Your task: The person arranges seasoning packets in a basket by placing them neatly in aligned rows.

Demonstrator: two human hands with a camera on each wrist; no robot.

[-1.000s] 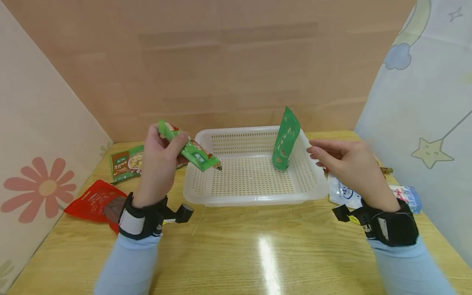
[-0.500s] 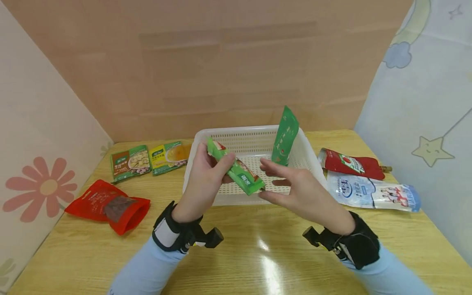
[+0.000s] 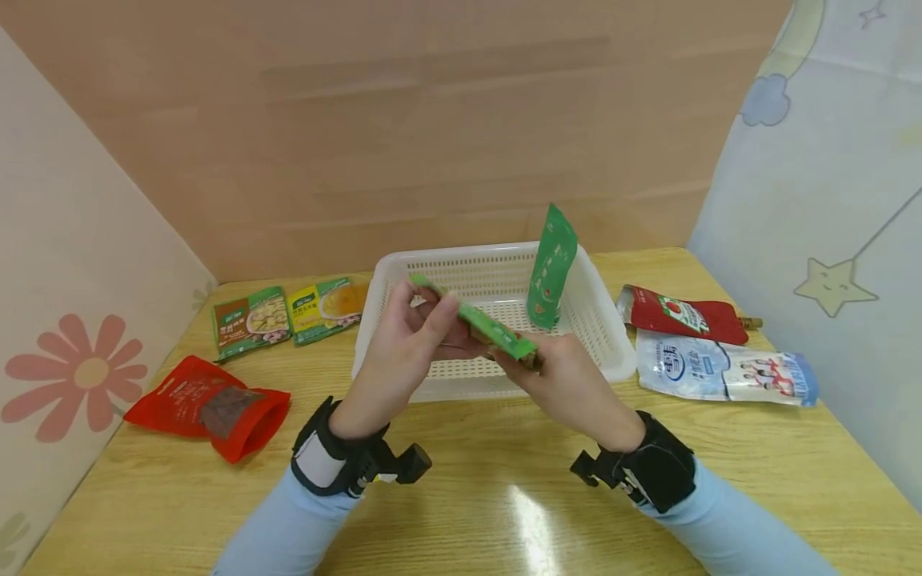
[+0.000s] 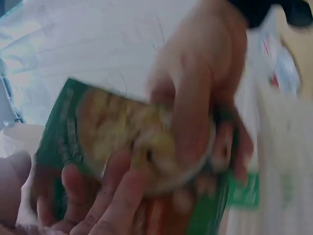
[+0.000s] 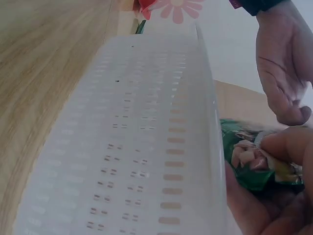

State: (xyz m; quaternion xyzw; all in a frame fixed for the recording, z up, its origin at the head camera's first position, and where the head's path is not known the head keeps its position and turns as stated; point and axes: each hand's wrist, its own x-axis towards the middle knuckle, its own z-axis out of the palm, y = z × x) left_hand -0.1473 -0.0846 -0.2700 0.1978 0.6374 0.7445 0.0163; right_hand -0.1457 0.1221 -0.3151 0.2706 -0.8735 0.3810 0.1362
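Note:
Both hands hold a green soup packet (image 3: 497, 330) over the white basket, seen nearly edge-on in the head view. My left hand (image 3: 403, 344) grips its left end, with the thumb along the upper edge. At the other end, my right hand (image 3: 576, 388) pinches the packet. The left wrist view is blurred but shows a bowl of food printed on the packet (image 4: 112, 132), with the right thumb pressed over the print. A green stand-up pouch (image 3: 553, 268) leans upright inside the basket (image 3: 618, 352), toward its right side.
Two flat soup packets, one brown and green (image 3: 252, 322), one yellow (image 3: 326, 310), lie left of the basket. Nearer on that side is a red bag (image 3: 205, 404). To the right, a red spouted pouch (image 3: 680, 314) overlaps a white and blue bag (image 3: 727, 370). Walls enclose the table (image 3: 461, 480).
My left hand has carried the soup packet rightward over the basket. My right hand has come in from the right and taken hold of its other end. The packet has tipped edge-on.

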